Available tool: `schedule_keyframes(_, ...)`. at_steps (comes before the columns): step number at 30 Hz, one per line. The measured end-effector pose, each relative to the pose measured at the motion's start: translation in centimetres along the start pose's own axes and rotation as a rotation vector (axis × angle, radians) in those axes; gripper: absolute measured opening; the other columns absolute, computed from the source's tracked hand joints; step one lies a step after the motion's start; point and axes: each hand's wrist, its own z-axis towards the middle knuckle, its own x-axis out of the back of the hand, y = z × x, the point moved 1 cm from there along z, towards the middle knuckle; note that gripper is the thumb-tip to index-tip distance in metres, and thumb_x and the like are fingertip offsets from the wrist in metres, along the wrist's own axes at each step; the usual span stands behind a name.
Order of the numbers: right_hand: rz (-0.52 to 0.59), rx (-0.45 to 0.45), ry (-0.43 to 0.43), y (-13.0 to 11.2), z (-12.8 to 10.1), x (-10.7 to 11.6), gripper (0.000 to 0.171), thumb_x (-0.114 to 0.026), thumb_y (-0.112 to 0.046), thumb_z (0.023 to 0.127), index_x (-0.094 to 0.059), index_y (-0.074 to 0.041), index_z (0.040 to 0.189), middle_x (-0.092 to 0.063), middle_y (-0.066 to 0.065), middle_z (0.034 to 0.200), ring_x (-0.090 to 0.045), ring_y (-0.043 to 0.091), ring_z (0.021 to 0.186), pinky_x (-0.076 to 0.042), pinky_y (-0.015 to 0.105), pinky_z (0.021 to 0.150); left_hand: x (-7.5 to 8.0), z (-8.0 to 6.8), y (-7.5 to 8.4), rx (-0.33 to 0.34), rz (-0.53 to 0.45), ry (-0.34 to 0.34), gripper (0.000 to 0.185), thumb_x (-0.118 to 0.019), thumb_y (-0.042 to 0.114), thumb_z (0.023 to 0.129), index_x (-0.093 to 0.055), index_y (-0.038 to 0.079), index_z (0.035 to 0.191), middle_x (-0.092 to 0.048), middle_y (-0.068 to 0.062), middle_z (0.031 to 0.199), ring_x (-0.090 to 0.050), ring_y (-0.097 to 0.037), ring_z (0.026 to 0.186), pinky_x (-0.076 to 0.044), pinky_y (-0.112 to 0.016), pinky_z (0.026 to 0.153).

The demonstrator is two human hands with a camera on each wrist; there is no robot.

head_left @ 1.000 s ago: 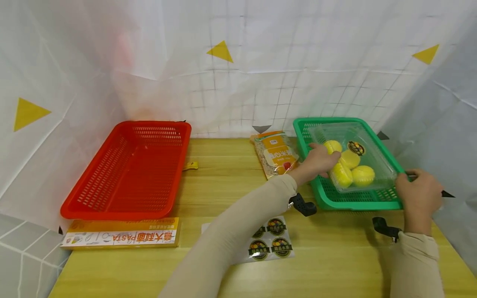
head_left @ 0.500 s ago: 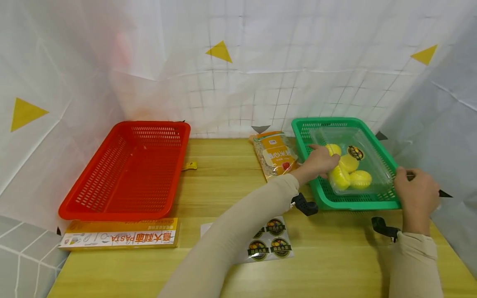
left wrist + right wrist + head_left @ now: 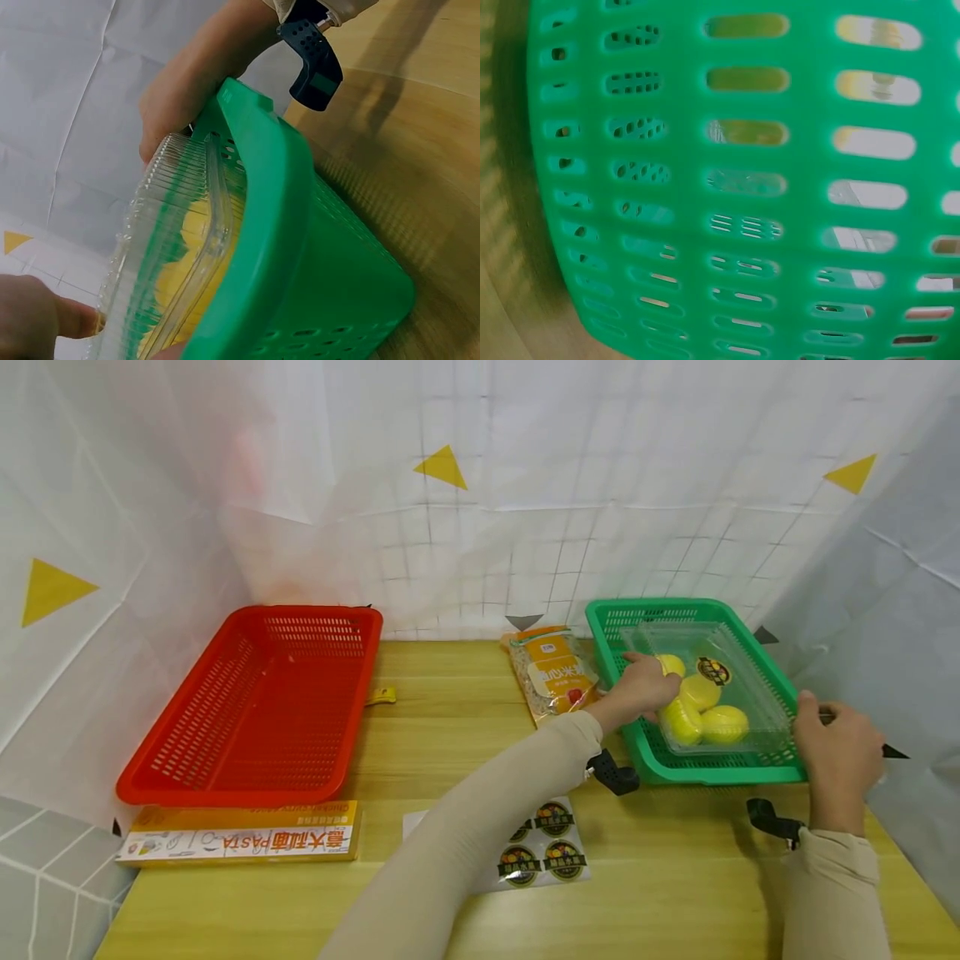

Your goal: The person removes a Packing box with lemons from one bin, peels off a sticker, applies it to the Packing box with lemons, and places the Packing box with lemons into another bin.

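Observation:
A clear plastic clamshell box (image 3: 750, 681) with several yellow lemon-like pieces (image 3: 723, 724) inside and a round label on its lid sits partly in the green basket (image 3: 712, 775). My left hand (image 3: 637, 687) grips the box's left end. In the left wrist view its thumb (image 3: 75, 319) presses the lid, and a fingertip shows lower down by the basket rim. My right hand (image 3: 838, 752) is at the basket's right rim, against the box's right end. Its thumb points up and its fingers bend outside the rim. What they hold is hidden; the right wrist view shows only the slotted basket wall (image 3: 810, 165).
A red basket (image 3: 341, 777) stands at the left, behind a pasta box (image 3: 247, 843). An orange food bag (image 3: 551, 672) lies left of the green basket. A sticker sheet (image 3: 577, 860) lies partly under my left sleeve. A small yellow item (image 3: 382, 695) touches the red basket.
The plastic box has sunk slightly into the green basket, and its lid lies flatter. My right thumb has shifted upward, away from the box's corner. My left hand keeps its grip.

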Motion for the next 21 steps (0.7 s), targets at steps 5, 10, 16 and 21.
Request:
schedule_keyframes(5,0.011,0.016,0.005,0.10,0.10,-0.14,0.082,-0.028,-0.058,0.106,-0.053,0.010,0.143,-0.054,0.036,0.134,-0.044,0.061,0.121,-0.037,0.075,0.086,-0.05,0.19,0.00,0.000,0.007,0.003,0.081,-0.053,0.030,0.110,0.000,0.004,0.165,-0.049,-0.005,0.050,-0.071,-0.028,0.064,-0.060,-0.035,0.059)
schedule_keyframes(10,0.017,0.020,0.015,0.12,0.14,-0.18,0.081,-0.029,-0.058,0.106,-0.056,0.010,0.141,-0.055,0.036,0.132,-0.045,0.060,0.119,-0.036,0.075,0.086,-0.05,0.20,0.04,-0.014,0.040,-0.010,0.081,-0.053,0.029,0.110,0.000,0.002,0.165,-0.052,-0.006,0.051,-0.067,-0.027,0.056,-0.058,-0.033,0.055)
schedule_keyframes(16,0.005,0.001,0.004,-0.03,0.14,-0.09,0.081,-0.029,-0.058,0.106,-0.054,0.010,0.143,-0.054,0.036,0.134,-0.042,0.061,0.123,-0.036,0.075,0.087,-0.29,0.00,0.41,0.009,0.120,0.014,0.082,-0.052,0.032,0.110,0.001,0.002,0.165,-0.059,-0.008,0.056,-0.069,-0.022,0.056,-0.055,-0.031,0.049)
schedule_keyframes(21,0.010,0.002,-0.004,0.02,0.10,-0.07,0.078,-0.031,-0.056,0.107,-0.054,0.010,0.144,-0.054,0.036,0.134,-0.041,0.062,0.124,-0.037,0.074,0.087,-0.50,0.28,0.36,0.012,0.167,0.013,0.081,-0.051,0.032,0.111,0.001,0.003,0.165,-0.060,-0.007,0.056,-0.070,-0.022,0.057,-0.052,-0.031,0.045)
